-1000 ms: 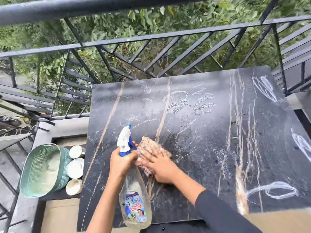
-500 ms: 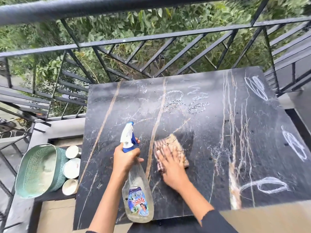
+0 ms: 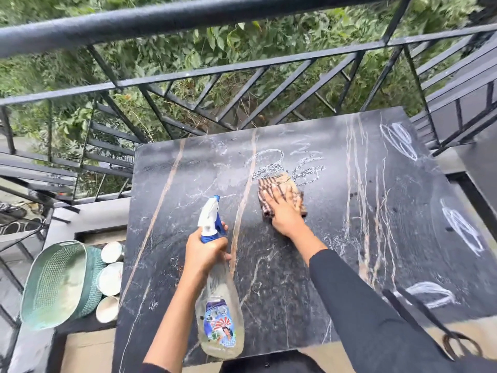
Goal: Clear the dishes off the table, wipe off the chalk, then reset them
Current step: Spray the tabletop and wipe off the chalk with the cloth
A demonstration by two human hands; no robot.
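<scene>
A black marble table [image 3: 317,265] carries white chalk scribbles [image 3: 293,164] near its far middle and chalk ovals [image 3: 398,138] along its right side. My right hand [image 3: 283,211] lies flat with straight fingers on a checked cloth [image 3: 287,185], pressing it onto the table just below the middle scribbles. My left hand [image 3: 205,253] grips the neck of a clear spray bottle [image 3: 219,319] with a white and blue trigger head, held above the table's front part. White cups [image 3: 110,278] lie on their sides left of the table.
A green mesh basket [image 3: 57,284] lies tipped on the ledge beside the cups at the lower left. A black metal railing [image 3: 188,74] runs behind and around the table, with greenery beyond. A black strap hangs at the lower right.
My right hand has pushed the cloth away from me and to the right, up to the middle chalk scribbles. The bottle in my left hand stayed about where it was.
</scene>
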